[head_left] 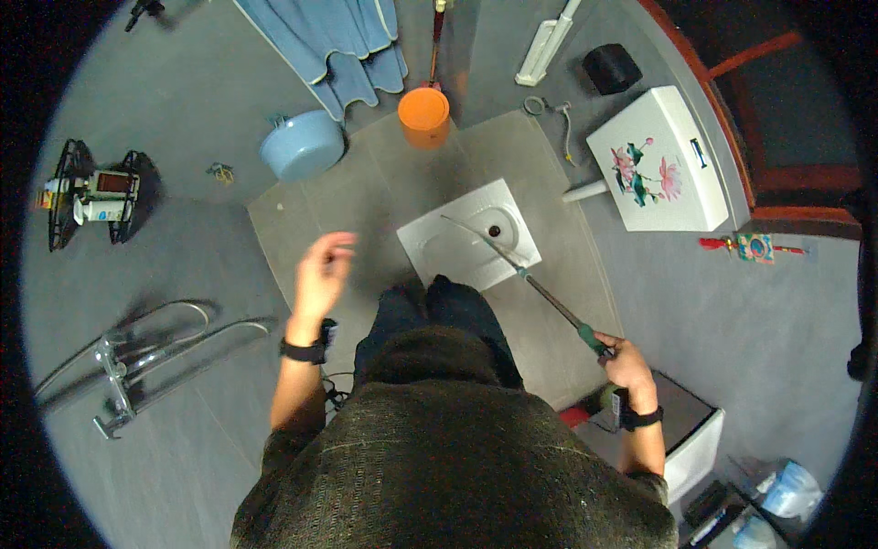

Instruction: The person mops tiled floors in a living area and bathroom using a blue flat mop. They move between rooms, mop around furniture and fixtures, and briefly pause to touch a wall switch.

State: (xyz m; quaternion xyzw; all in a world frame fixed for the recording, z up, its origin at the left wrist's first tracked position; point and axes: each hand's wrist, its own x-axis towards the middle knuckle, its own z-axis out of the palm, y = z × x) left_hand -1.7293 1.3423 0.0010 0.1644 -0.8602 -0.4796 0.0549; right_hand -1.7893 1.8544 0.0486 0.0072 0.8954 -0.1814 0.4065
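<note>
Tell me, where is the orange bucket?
The orange bucket sits at the top middle of the head view, between the blue basin and the white cistern.

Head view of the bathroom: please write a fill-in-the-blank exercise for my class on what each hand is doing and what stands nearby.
1. The right hand grips a long-handled brush whose far end reaches into the white ____.
2. The left hand is raised and holds ____.
3. Beyond the squat toilet stands a bucket coloured ____.
4. The basin near the curtain is ____.

Missing words: squat toilet; nothing; orange; blue
</note>
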